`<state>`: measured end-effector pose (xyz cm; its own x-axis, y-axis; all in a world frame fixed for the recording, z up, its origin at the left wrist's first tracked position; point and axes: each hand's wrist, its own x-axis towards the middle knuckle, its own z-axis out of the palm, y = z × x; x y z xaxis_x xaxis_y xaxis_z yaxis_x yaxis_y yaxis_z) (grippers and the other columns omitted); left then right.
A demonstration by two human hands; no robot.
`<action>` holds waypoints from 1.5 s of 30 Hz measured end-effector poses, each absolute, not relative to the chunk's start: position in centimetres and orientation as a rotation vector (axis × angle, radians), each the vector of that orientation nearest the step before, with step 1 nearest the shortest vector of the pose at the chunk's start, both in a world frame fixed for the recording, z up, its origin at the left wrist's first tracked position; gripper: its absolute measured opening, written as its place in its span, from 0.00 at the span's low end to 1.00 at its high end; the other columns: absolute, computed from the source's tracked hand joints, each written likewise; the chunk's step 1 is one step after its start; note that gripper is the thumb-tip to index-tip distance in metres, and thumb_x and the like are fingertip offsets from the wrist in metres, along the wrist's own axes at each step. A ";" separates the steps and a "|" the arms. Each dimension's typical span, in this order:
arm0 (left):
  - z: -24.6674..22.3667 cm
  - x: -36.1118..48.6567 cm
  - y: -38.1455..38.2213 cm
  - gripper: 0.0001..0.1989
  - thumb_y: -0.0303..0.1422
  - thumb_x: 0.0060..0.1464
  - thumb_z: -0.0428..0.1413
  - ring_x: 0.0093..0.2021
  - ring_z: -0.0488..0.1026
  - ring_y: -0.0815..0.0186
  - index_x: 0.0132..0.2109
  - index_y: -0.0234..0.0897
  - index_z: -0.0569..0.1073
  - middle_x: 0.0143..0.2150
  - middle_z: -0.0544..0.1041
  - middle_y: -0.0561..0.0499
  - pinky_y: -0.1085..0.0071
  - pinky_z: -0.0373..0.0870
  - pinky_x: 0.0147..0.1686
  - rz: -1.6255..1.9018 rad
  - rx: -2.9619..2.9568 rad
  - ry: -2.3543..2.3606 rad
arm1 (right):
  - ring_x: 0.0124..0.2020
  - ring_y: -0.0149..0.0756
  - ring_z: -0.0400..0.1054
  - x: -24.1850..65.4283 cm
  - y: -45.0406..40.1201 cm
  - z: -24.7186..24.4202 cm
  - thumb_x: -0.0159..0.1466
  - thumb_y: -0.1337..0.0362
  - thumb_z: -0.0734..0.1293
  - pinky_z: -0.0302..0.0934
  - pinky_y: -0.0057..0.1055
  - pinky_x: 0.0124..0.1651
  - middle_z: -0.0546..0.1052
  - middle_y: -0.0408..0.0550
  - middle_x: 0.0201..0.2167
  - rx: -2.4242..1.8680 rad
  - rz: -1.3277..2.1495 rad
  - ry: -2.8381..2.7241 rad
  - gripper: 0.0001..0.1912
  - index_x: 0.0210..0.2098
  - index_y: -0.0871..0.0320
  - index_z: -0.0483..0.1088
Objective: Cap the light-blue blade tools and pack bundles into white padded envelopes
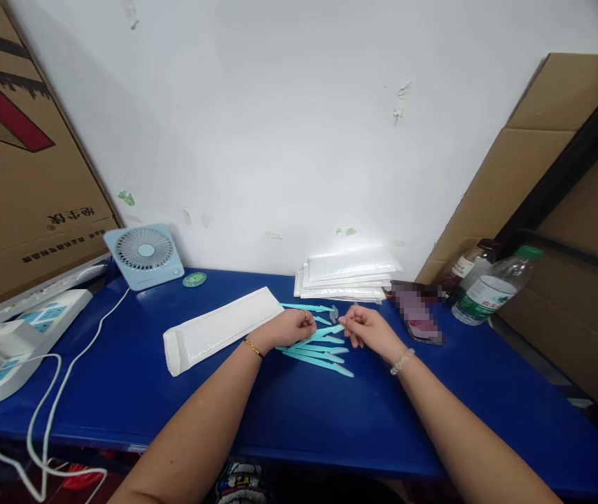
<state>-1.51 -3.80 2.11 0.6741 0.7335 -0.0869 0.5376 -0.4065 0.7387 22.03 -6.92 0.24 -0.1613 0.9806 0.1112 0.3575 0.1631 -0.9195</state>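
Right, both hands are on one teal razor (pixel 329 331), mid-table, just right of the mailer (pixel 220 332). Left hand (pixel 296 329): fingers curled, gripping the handle side; fingertips partly hidden, can't tell how tight. Right hand (pixel 363 326): thumb and index pinching the opposite tip, remaining fingers curled, nothing else in them.

Status: razors are out and loose. Other razors (pixel 339 369) are spread just below the held one, tips toward the right; a couple more, the back razors (pixel 304 306), lie behind it. Left hand covers part of the group, so no firm count. A grey bit (pixel 334 313) sits by the end of one back razor; too small to identify.

Mailer lies flat and slanted, narrow folded end to the left, far end near the left hand. No fingers on it. Contents, if any: can't tell. Every razor I can see is outside it.

Stack of mailers (pixel 349 273) sits by the wall, near the phone (pixel 419 315), out of reach of the fingers as placed; can't tell if filled or blank.

My read: partway at most. One razor in hand, the rest unhandled at this moment.
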 end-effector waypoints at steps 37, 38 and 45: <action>1.5 -0.6 -3.2 0.09 0.38 0.53 0.54 0.31 0.71 0.66 0.32 0.39 0.74 0.30 0.76 0.52 0.72 0.62 0.33 0.432 2.407 1.168 | 0.31 0.33 0.66 22.2 -6.7 0.9 0.64 0.64 0.59 0.60 0.29 0.34 0.74 0.46 0.32 -1.244 0.601 -2.237 0.09 0.34 0.55 0.71; 1.5 -0.6 -3.2 0.10 0.40 0.52 0.54 0.32 0.71 0.65 0.33 0.39 0.74 0.31 0.77 0.52 0.72 0.62 0.34 0.433 2.407 1.166 | 0.31 0.34 0.67 22.7 -6.6 0.8 0.64 0.63 0.59 0.61 0.30 0.34 0.75 0.46 0.33 -1.260 0.601 -2.227 0.09 0.35 0.55 0.71; 0.2 -1.2 -1.6 0.15 0.35 0.56 0.52 0.52 0.64 0.57 0.50 0.40 0.72 0.51 0.72 0.46 0.65 0.61 0.47 0.548 2.517 1.547 | 0.41 0.40 0.68 25.3 -4.1 -0.6 0.62 0.65 0.61 0.62 0.35 0.44 0.74 0.52 0.39 -1.455 0.090 -2.111 0.11 0.41 0.57 0.73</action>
